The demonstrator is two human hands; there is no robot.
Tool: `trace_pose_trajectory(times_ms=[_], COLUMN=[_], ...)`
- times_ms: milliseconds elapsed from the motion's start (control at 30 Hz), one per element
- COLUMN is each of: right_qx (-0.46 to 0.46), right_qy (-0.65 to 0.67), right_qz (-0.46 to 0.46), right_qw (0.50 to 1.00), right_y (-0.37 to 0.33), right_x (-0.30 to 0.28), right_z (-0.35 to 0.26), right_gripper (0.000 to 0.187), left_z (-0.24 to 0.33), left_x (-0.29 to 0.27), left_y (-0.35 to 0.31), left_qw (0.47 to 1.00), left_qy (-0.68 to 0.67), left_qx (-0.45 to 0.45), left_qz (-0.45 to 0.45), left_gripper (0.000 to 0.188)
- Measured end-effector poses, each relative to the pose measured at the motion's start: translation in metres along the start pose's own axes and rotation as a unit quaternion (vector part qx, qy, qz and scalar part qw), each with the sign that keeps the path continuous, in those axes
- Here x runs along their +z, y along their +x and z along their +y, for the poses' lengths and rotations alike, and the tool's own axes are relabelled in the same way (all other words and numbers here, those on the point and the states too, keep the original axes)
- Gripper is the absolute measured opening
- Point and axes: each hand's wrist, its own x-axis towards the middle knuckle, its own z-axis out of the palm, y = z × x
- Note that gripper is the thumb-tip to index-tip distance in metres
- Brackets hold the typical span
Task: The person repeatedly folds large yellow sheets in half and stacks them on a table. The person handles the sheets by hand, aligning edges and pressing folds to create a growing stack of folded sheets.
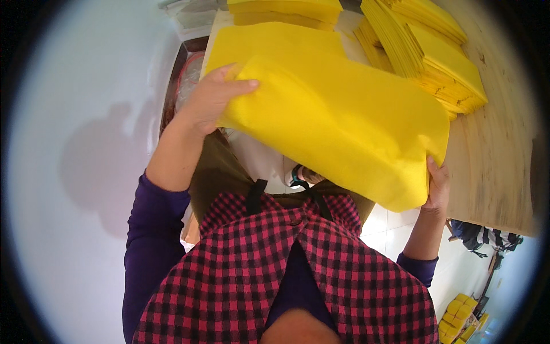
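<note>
A large yellow fabric-like sheet (pixel 338 120), perhaps folded, stretches between my two hands over the near edge of the table. My left hand (pixel 213 98) grips its left end, thumb on top and the other fingers mostly hidden behind. Lower down, my right hand (pixel 437 182) pinches the right end, where the material creases around the fingers. The sheet slants down to the right and bulges along its near edge. Just beyond it, another flat yellow piece (pixel 281 39) lies on the table, partly covered by the held one.
Stacks of folded yellow pieces (pixel 424 49) stand at the far right of the wooden table (pixel 492 166), and another stack (pixel 286 10) is at the back. A white wall (pixel 86 172) rises on my left. Yellow bundles (pixel 458 315) sit on the floor at lower right.
</note>
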Motion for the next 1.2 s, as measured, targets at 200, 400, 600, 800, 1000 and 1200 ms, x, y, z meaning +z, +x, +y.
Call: trace_pose_trajectory(times_ms=[200, 400, 600, 800, 1000, 1200], right_qx=[-0.031, -0.069, 0.024, 0.164, 0.200, 0.176], right_qy=[-0.002, -0.025, -0.024, -0.123, -0.146, -0.156], right_qz=[-0.056, -0.117, -0.193, -0.183, -0.152, -0.144], right_qw=[0.998, 0.990, 0.981, 0.962, 0.957, 0.961], right_y=[0.037, 0.117, 0.200, 0.248, 0.257, 0.253], right_x=[0.048, 0.092, 0.105, 0.104, 0.098, 0.098], right_z=[-0.025, -0.031, 0.007, 0.073, 0.088, 0.084], right_gripper=[0.044, 0.041, 0.039, 0.036, 0.040, 0.040], left_z=[0.048, 0.067, 0.008, -0.045, -0.047, -0.041], left_x=[-0.029, -0.063, -0.084, -0.103, -0.115, -0.117], left_y=[-0.024, -0.024, 0.004, 0.037, 0.040, 0.040], left_qw=[0.991, 0.981, 0.974, 0.975, 0.973, 0.976], left_qy=[0.042, 0.033, -0.008, -0.063, -0.039, -0.074], left_qx=[0.113, 0.162, 0.100, -0.033, -0.081, -0.077], left_qz=[0.064, 0.101, 0.203, 0.208, 0.213, 0.192], left_gripper=[0.038, 0.037, 0.036, 0.036, 0.037, 0.039])
